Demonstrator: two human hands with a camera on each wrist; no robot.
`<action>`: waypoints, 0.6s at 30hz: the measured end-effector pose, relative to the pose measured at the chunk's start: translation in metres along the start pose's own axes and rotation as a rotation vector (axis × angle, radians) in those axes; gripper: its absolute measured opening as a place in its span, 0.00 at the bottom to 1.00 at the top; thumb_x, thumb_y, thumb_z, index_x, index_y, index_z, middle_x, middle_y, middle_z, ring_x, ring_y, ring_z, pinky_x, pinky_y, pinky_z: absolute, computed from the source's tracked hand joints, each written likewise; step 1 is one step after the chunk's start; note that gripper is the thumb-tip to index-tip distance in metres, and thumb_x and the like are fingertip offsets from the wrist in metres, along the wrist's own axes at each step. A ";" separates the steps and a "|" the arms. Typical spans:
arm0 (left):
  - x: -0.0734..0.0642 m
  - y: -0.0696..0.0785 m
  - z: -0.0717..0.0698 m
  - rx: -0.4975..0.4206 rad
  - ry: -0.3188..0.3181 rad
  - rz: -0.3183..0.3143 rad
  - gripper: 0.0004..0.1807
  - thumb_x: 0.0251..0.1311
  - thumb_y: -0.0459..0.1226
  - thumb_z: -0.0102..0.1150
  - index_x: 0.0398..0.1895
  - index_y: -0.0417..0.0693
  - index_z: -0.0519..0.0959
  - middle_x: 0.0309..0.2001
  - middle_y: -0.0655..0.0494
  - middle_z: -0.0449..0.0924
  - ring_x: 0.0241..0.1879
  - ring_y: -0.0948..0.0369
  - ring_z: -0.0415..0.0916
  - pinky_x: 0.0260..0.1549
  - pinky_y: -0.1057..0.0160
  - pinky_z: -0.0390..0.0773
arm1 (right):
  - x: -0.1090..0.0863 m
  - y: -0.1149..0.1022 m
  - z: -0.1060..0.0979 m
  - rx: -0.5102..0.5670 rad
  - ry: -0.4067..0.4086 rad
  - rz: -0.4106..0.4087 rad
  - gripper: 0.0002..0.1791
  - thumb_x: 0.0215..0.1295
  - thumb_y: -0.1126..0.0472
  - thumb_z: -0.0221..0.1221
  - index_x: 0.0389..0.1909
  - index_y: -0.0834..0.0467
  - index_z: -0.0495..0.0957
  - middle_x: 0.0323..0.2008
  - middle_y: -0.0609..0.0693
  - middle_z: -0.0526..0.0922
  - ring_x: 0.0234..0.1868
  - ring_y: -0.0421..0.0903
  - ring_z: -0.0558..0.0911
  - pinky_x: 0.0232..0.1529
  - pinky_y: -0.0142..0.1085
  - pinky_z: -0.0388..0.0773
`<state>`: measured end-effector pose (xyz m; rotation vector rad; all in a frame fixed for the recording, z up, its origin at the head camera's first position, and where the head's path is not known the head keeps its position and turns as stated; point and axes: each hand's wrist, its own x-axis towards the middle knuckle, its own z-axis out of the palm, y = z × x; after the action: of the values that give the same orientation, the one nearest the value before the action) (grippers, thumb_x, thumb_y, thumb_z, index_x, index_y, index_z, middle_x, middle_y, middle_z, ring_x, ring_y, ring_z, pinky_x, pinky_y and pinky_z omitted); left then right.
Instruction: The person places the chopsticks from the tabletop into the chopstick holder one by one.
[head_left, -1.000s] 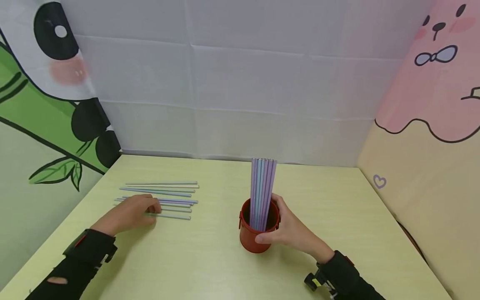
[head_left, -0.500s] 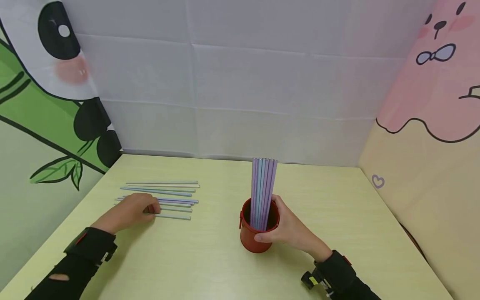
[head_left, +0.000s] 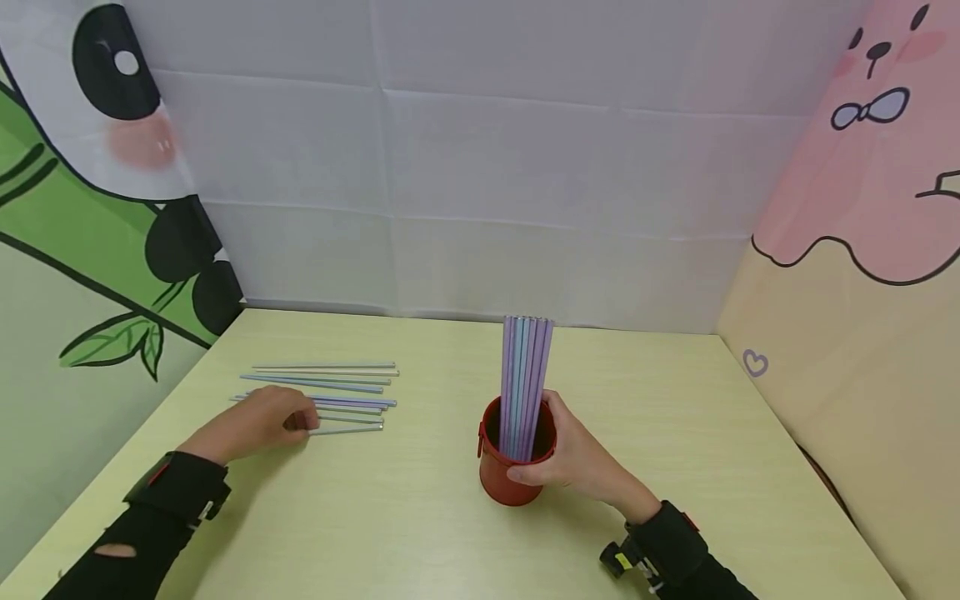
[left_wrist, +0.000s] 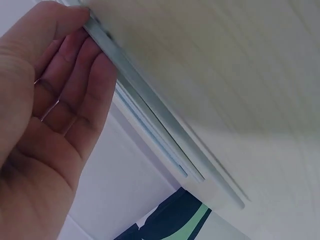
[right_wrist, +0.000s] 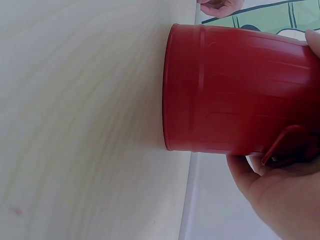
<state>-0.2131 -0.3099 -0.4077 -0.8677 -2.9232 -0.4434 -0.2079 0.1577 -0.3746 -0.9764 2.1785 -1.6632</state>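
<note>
On the left of the table, my left hand (head_left: pixel 262 421) is over a row of thin straws. Its thumb and fingertips pinch the nearest one, a pale grey-green straw (left_wrist: pixel 175 140), close over the tabletop and slightly angled to the others. The fingers hide the left part of that straw in the head view. Standing upright right of centre, a small red bucket (head_left: pixel 510 483) holds a bundle of purple and blue straws (head_left: pixel 525 379). My right hand (head_left: pixel 583 467) grips the bucket around its right side, thumb in front near the rim.
Several more straws (head_left: pixel 371 389) lie roughly parallel behind the left hand, pointing left to right. The pale wooden table (head_left: pixel 420 542) ends at a white sheet (head_left: pixel 480 167) at the back. Cartoon-printed panels stand on both sides.
The right end of the nearest straw has swung slightly away from me as the left hand pinches it. The right hand and the bucket stay nearly in place.
</note>
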 end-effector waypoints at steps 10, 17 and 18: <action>0.010 0.019 -0.015 0.022 0.173 0.013 0.11 0.46 0.30 0.68 0.30 0.54 0.79 0.27 0.70 0.75 0.27 0.72 0.72 0.26 0.67 0.77 | 0.000 0.001 -0.001 0.000 -0.003 0.011 0.47 0.47 0.64 0.72 0.65 0.60 0.54 0.59 0.56 0.69 0.57 0.53 0.71 0.55 0.52 0.71; 0.035 0.062 -0.023 -0.113 0.352 -0.070 0.11 0.51 0.33 0.67 0.36 0.55 0.79 0.32 0.68 0.78 0.29 0.70 0.75 0.29 0.68 0.80 | -0.001 0.002 0.000 0.013 -0.007 0.006 0.46 0.48 0.65 0.72 0.65 0.60 0.53 0.59 0.57 0.68 0.57 0.54 0.70 0.55 0.53 0.72; 0.040 0.068 -0.024 -0.149 0.382 -0.075 0.11 0.52 0.33 0.67 0.37 0.55 0.79 0.32 0.68 0.78 0.29 0.70 0.75 0.29 0.68 0.80 | 0.000 0.002 0.000 0.014 -0.006 0.004 0.46 0.48 0.65 0.72 0.65 0.60 0.53 0.59 0.57 0.68 0.57 0.54 0.70 0.54 0.52 0.72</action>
<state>-0.2101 -0.2412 -0.3621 -0.6063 -2.6002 -0.7489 -0.2081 0.1580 -0.3766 -0.9710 2.1605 -1.6698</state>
